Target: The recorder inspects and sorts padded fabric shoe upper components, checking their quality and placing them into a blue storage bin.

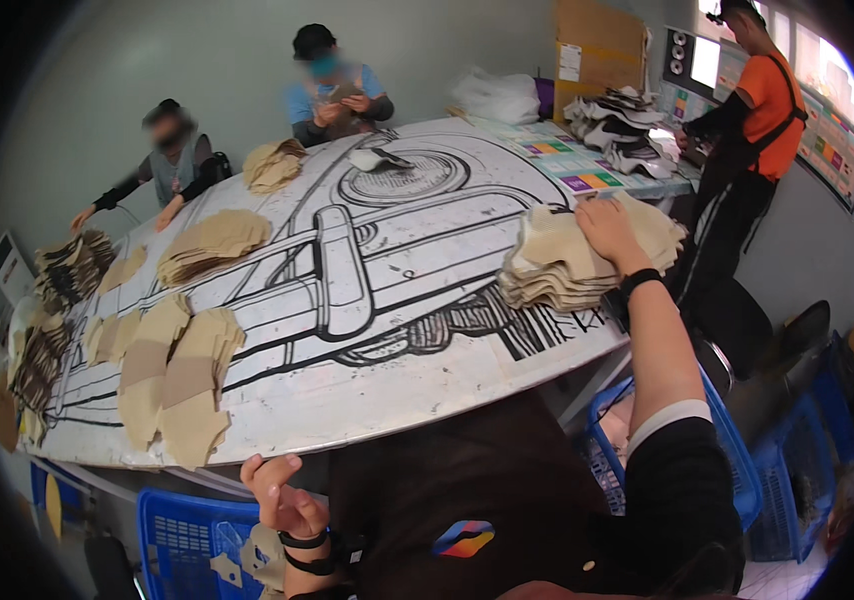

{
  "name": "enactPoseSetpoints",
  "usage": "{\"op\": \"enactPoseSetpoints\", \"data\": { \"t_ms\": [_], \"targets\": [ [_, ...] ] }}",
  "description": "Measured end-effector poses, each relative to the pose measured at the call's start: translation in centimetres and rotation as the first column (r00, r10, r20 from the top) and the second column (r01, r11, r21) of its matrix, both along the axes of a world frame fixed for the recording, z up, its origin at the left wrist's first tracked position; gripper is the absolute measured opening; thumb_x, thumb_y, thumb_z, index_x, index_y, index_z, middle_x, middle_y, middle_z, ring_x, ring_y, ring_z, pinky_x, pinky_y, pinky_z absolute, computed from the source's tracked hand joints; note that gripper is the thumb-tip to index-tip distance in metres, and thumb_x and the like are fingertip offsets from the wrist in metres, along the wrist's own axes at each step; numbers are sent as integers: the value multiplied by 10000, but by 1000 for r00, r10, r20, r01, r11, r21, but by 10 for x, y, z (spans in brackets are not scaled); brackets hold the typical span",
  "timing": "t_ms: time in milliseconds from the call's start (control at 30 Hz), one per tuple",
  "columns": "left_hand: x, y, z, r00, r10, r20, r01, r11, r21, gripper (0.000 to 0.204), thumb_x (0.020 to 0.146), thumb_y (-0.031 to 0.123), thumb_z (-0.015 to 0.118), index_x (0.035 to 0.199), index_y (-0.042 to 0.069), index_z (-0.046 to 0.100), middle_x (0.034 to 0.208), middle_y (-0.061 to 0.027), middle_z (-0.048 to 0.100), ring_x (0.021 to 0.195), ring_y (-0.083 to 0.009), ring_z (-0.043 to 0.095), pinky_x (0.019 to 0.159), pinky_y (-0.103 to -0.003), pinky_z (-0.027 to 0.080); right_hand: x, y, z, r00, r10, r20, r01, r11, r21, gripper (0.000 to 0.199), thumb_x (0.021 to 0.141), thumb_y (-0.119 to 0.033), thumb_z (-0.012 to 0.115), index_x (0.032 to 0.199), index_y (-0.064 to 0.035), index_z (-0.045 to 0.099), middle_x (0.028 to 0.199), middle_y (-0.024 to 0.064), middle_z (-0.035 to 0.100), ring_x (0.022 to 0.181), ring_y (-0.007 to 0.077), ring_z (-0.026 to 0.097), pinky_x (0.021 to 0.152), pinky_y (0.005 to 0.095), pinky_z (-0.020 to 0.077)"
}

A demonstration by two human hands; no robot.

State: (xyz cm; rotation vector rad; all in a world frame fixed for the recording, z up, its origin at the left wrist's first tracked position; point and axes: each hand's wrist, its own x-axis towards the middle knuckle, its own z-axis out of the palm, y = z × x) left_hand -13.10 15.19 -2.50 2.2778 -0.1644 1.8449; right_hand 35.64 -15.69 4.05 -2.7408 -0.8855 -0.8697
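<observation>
A: Where's the stack of tan cut pieces (587,262)?
B: At the counter (397,290)'s right edge, under the right hand (609,232), fingers spread flat on top.
A: Advice?
B: I'd press evenly so the layers stay squared.
A: Left hand (282,497)?
B: Loosely curled, empty, below the counter's near edge, above a blue crate (182,535).

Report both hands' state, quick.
Left hand: fingers curled loosely, holding nothing, at the table edge.
Right hand: open, palm pressed on the stack of beige fabric pieces.
</observation>
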Motion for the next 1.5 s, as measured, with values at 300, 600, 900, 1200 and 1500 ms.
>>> {"op": "enactPoseSetpoints", "data": {
  "t_ms": [300,600,900,1200,1500],
  "targets": [
    [-14,11,5,998,17,-58,-16,1000,3,403,883,119,486,1271,125,377,939,-83,633,846,-223,613,960,-460,354,5,-14,11,987,155,-43,-146,976,161,457,987,-348,331,1377,-140,447,1408,145,444,1323,354,355,1086,515,216],
    [6,27,69,964,98,-248,-96,995,20,201,767,42,563,954,68,632,905,-82,637,866,-262,593,945,-440,385,-197,12,106,863,490,122,-497,867,36,249,837,-197,613,1044,-60,637,1078,138,629,1062,358,552,919,437,409],
    [182,121,108,952,-178,-247,120,966,-231,187,885,166,570,902,1,657,851,-123,666,761,-275,620,696,-349,469,-201,204,105,878,438,-194,-475,739,-478,349,873,-383,558,985,-74,678,922,95,677,938,287,629,779,420,496],
    [229,194,-20,662,-735,-144,8,199,-980,356,970,315,501,890,8,662,841,-44,651,769,-121,578,762,-260,463,-25,332,8,983,-18,-184,-54,923,-380,287,843,-195,530,1062,-75,672,1286,122,556,1082,318,591,897,460,471],
    [230,186,-26,643,-722,-253,-29,308,-951,250,888,215,571,909,-17,661,786,-82,669,727,-155,622,691,-266,484,70,383,-53,892,5,-453,-142,952,-269,470,902,-227,466,1307,12,483,1469,222,321,1253,396,447,1035,428,389]
  ]
}}
